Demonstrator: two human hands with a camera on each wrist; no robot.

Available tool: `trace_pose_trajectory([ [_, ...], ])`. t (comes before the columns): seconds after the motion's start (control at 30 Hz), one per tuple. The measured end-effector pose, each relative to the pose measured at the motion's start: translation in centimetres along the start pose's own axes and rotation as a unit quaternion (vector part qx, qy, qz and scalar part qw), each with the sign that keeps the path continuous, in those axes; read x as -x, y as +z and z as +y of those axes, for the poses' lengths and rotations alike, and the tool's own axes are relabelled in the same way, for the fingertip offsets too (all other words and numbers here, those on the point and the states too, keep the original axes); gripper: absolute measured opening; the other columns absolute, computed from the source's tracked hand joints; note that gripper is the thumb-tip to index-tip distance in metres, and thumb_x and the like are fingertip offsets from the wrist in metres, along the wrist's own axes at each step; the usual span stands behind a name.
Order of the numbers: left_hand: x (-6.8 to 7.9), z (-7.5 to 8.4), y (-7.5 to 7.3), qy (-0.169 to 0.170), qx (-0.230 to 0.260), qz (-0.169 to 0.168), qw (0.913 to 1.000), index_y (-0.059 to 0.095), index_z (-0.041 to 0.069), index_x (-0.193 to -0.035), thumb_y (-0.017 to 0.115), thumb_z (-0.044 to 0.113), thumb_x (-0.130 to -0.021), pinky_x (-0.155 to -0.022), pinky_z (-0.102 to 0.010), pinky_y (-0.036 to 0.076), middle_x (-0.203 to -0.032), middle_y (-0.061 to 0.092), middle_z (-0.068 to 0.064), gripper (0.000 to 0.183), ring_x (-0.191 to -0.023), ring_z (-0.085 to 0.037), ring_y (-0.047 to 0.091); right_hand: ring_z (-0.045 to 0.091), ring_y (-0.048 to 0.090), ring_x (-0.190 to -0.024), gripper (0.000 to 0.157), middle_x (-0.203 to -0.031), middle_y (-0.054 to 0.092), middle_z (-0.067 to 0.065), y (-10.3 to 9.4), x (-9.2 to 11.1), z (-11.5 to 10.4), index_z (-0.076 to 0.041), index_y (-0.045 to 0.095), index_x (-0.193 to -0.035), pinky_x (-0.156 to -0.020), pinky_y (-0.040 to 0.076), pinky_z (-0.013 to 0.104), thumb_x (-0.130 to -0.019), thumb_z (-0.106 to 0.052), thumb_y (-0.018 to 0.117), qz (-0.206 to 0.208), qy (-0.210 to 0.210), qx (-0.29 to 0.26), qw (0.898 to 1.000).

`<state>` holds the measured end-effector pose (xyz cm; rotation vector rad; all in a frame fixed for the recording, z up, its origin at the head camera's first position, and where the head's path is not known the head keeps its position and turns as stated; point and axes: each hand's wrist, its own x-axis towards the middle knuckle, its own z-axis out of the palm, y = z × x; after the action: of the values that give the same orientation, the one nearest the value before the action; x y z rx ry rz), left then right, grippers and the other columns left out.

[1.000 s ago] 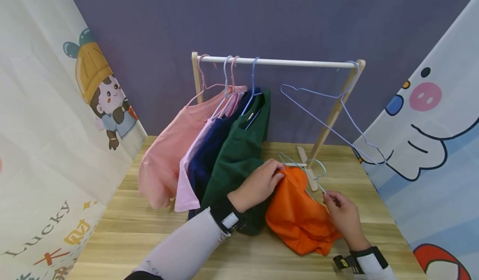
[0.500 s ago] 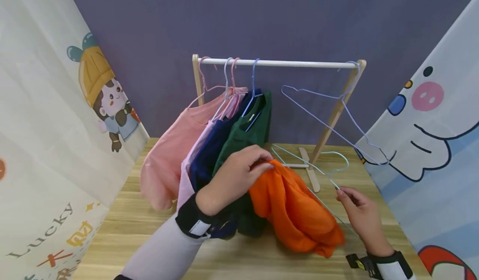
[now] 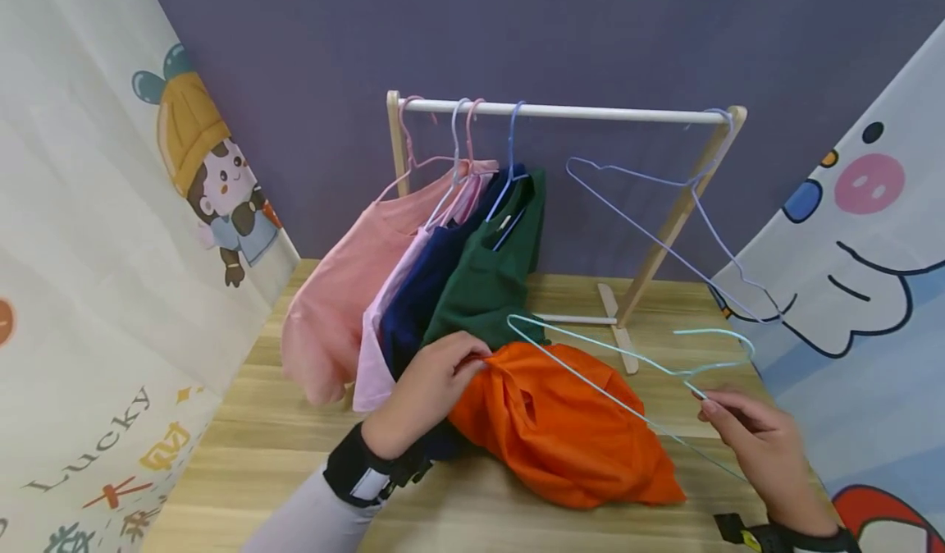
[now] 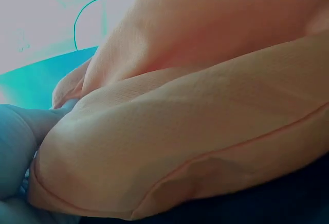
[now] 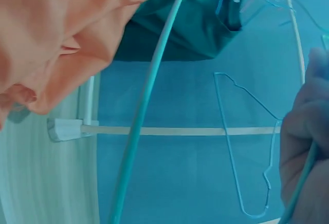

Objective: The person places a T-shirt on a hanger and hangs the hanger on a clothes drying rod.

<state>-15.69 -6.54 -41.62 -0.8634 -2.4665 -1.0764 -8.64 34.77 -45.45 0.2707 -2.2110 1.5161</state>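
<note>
In the head view an orange garment lies bunched over the front middle of the table. My left hand pinches its upper left edge between thumb and fingers; in the left wrist view the cloth fills most of the picture. My right hand grips a mint-green wire hanger by its shoulder, just below the hook. The hanger's far end reaches left across the top of the orange cloth. Seen from the right wrist, my right hand curls round the wire, and a length of hanger crosses in front.
A small rack with a white rail stands behind. Pink, light pink, navy and green garments hang at its left. A bare lilac hanger hangs at the right post. Printed curtains flank the wooden table.
My left hand has moved left and down, drawing the orange garment along. My right hand has moved right with the mint-green hanger, which now shows almost whole, outside the cloth.
</note>
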Motion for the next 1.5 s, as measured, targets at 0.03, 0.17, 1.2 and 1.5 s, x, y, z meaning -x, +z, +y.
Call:
trace_pose_trajectory([
  [0.03,0.1,-0.1,0.0,0.000,-0.003,0.004,1.0000,0.073,0.014,-0.102,0.074,0.008,-0.095,-0.095,-0.033,0.058,-0.099,0.071,0.004,0.009,-0.097,-0.013,0.068,0.004,0.059,-0.066,0.021,-0.082,0.072,-0.009,-0.3,0.1,-0.1,0.009,0.072,-0.099,-0.052,0.043,0.024,-0.093,0.022,0.057,-0.006,-0.008,-0.026,1.000],
  [0.17,0.3,-0.5,-0.1,0.004,-0.011,0.014,0.9998,0.073,0.015,-0.101,0.075,0.006,-0.094,-0.094,-0.033,0.058,-0.098,0.071,0.004,0.012,-0.097,-0.013,0.068,0.007,0.060,-0.071,0.030,-0.087,0.073,0.000,-1.0,0.4,-0.4,0.008,0.073,-0.099,-0.052,0.042,0.025,-0.090,0.029,0.053,-0.038,-0.034,-0.114,0.992],
  [1.2,0.8,-0.4,-0.4,0.084,0.020,-0.028,0.9959,0.079,0.011,-0.115,0.076,0.009,-0.093,-0.094,-0.029,0.059,-0.106,0.078,0.000,0.023,-0.099,-0.014,0.074,0.015,0.048,-0.064,0.026,-0.083,0.067,-0.002,0.6,0.2,-1.6,0.004,0.072,-0.101,-0.051,0.037,0.030,-0.094,0.022,0.055,-0.129,-0.015,-0.070,0.989],
  [1.5,0.6,0.5,0.2,0.126,0.008,-0.035,0.9914,0.080,0.012,-0.115,0.076,0.012,-0.093,-0.097,-0.027,0.058,-0.107,0.079,0.002,0.022,-0.103,-0.014,0.074,0.010,0.064,-0.073,0.028,-0.085,0.069,0.001,4.2,-0.7,-2.7,-0.002,0.074,-0.101,-0.062,0.054,0.026,-0.093,0.020,0.059,-0.175,-0.045,-0.041,0.983],
])
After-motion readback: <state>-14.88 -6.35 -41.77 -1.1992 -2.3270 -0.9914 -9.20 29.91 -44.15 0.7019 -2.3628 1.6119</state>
